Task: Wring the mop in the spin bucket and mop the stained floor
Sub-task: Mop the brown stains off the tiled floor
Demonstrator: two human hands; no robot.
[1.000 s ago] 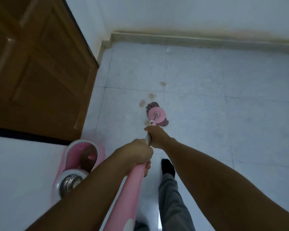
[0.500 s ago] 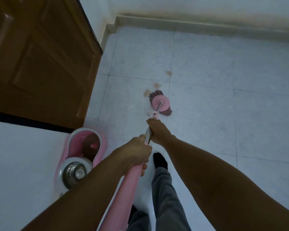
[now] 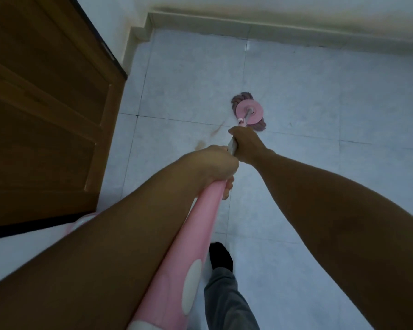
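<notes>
While both hands — left hand (image 3: 216,164), right hand (image 3: 244,145) — grip its handle (image 3: 200,222), the mop head (image 3: 249,112) rests on tile.

Both hands grip mop handle (image 3: 200,222): left hand (image 3: 215,163) nearer, right hand (image 3: 246,145) farther; mop head (image 3: 249,111) on tiled floor (image 3: 320,139).

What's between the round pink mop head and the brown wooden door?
Head view: pale floor tile only, with a brown stain streak and blot just left of the round pink mop head; the brown wooden door side is bare tile.
</notes>
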